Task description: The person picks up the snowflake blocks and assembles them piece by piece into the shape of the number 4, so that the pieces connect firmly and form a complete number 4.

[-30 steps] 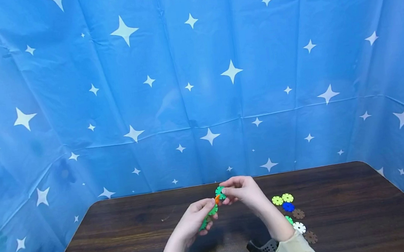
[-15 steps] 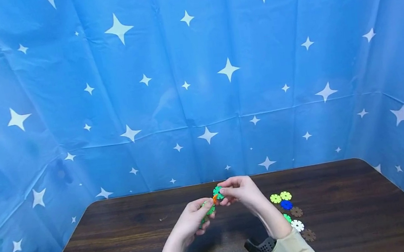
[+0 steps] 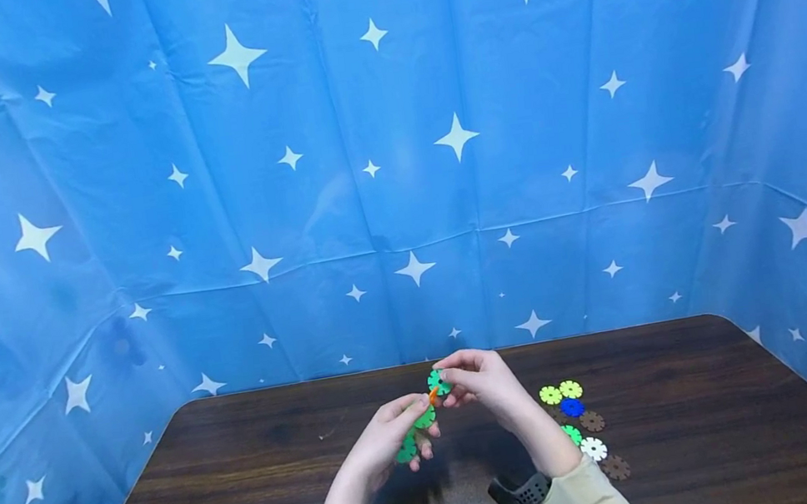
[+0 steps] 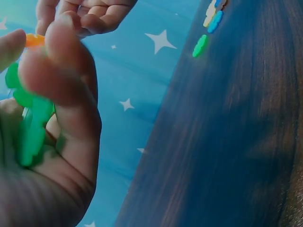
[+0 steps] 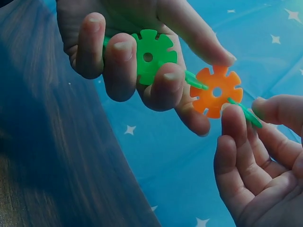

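My left hand [image 3: 388, 437] pinches an orange interlocking disc [image 5: 203, 96] between thumb and fingertip. Joined to it is a short chain of green interlocking discs, one of which [image 5: 162, 45] shows between the left fingers; the rest is partly hidden by them. In my right hand [image 3: 485, 378], a single green interlocking disc [image 5: 251, 117] is pinched by thumb and forefinger. Its edge meets the orange disc's rim at an angle; how deep it sits in a slot I cannot tell. Both hands are raised over the table's middle, close together.
On the dark wooden table [image 3: 264, 471], right of the right forearm, lie several loose discs: yellow [image 3: 550, 395], blue [image 3: 572, 408], brown [image 3: 592, 421], green [image 3: 572, 434] and white [image 3: 594, 449]. A blue star-patterned curtain [image 3: 397, 202] hangs behind the table.
The lower left fingers have loosened, so more of the green chain shows. Both hands stay close together with little shift, and the right hand keeps its pinch on the green disc.
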{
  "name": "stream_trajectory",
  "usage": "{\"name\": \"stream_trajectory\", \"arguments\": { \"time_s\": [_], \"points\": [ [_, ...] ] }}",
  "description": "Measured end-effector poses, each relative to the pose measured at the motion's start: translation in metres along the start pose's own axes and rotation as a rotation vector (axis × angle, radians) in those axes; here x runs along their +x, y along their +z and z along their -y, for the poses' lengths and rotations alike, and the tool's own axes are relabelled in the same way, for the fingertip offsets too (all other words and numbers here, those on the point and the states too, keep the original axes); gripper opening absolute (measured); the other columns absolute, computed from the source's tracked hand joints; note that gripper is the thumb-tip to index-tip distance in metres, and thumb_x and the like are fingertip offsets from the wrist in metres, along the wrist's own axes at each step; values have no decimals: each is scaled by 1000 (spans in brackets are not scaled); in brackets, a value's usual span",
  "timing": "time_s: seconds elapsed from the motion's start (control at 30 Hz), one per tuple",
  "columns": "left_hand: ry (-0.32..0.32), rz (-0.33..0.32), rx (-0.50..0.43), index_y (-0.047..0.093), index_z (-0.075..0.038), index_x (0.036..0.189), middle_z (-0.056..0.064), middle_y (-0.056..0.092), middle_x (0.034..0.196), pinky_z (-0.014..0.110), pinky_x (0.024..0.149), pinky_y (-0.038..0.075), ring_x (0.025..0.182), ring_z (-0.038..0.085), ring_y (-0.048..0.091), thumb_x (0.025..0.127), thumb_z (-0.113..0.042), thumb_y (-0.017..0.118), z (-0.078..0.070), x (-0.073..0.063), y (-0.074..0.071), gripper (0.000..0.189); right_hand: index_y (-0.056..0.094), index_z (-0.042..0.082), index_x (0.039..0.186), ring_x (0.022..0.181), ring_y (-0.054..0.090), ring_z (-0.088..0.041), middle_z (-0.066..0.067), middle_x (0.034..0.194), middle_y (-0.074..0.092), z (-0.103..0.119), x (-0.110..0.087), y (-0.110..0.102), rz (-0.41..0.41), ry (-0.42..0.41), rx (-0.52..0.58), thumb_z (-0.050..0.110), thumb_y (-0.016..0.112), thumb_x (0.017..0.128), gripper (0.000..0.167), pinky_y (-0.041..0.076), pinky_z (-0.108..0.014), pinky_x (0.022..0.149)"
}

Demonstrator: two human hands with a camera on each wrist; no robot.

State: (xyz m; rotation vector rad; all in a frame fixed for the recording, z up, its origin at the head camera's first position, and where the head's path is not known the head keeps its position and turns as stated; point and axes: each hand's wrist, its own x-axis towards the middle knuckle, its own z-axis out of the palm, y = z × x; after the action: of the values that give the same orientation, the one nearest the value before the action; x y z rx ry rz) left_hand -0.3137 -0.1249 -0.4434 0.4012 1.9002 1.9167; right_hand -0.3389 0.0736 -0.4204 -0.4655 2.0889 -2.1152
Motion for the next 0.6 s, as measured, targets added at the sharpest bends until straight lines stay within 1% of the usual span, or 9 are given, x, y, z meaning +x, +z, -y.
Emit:
{"name": "stream_trajectory", "arguments": {
  "time_s": [0.13,0.23,0.27,0.33,0.47,0.6],
  "points": [
    [-13,24,-25,45,3,135,3,61,83,20,45,46,56,8,57,98,-44,52,0,0,2,60,65,-7,111,61,63,-13,-8,83,67,1,-1,-1,-7,-7,-35,9,60,95,24,57,-39,68],
    [-15,25,-32,43,3,137,3,60,83,20,45,46,55,8,55,98,-45,52,0,0,2,62,64,-8,113,61,63,-13,-7,83,67,0,-1,-2,17,-19,-59,9,62,93,26,57,-40,69],
    [-16,25,-33,43,2,137,3,59,83,20,45,46,55,8,55,98,-46,52,0,0,2,62,64,-9,114,61,63,-13,-7,83,67,0,-1,-1,26,-23,-63,9,63,93,27,57,-38,67],
    [-17,20,-33,43,1,137,3,59,82,19,44,44,54,8,53,98,-46,51,1,0,1,62,63,-9,115,61,62,-13,-7,84,67,-2,0,-1,41,-28,-67,9,64,92,29,56,-36,66],
    [-13,7,-31,45,1,136,2,59,82,19,43,42,52,7,51,99,-45,51,1,0,1,59,63,-8,118,61,61,-14,-7,84,67,-3,0,0,40,-22,-64,10,64,92,31,55,-31,63],
    [-11,-7,-20,44,2,137,2,59,82,19,43,42,52,7,50,99,-45,50,1,0,0,60,63,-7,120,61,61,-15,-8,86,68,-3,1,-2,39,-1,-67,13,63,94,33,56,-32,63]
  ]
}}
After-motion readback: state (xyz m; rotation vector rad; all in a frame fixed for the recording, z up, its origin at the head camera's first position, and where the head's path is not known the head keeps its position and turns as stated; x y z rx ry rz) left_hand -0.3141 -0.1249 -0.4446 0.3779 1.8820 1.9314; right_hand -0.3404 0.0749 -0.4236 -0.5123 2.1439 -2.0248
